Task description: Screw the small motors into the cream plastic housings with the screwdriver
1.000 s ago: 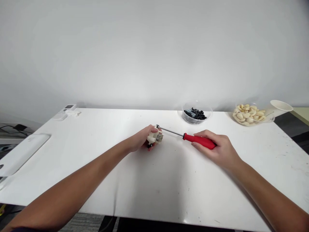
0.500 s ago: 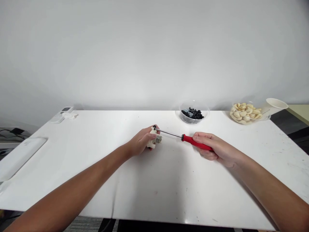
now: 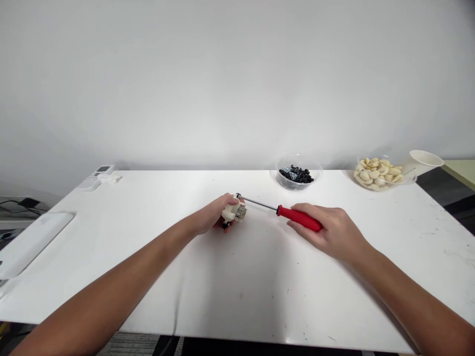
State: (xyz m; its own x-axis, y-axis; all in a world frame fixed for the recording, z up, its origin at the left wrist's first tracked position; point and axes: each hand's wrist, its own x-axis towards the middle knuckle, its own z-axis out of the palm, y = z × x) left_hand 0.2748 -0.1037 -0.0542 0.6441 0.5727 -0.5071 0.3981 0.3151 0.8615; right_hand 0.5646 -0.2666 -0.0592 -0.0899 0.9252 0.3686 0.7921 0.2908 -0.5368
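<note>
We see our left hand (image 3: 212,215) curled closed around a small cream plastic housing (image 3: 230,213) with a metal motor can (image 3: 241,212) at its far side, probably to keep it steady in the fingers. Our right hand (image 3: 330,232) is closed around the red handle of a screwdriver (image 3: 300,218), held low and almost level, so that the steel shaft (image 3: 258,201) can reach across to the top of the housing; the tip is too small for us to tell if it touches a screw. From the housing, a clear bowl (image 3: 287,185) of dark small parts (image 3: 297,174) stands ahead and to the right, and a second bowl (image 3: 410,180) of pale cloves (image 3: 376,173) with a tilted paper cup (image 3: 425,160) lies farther right. The front edge of the white table (image 3: 260,336) is well apart from the housing, so our arms have room to move.
</note>
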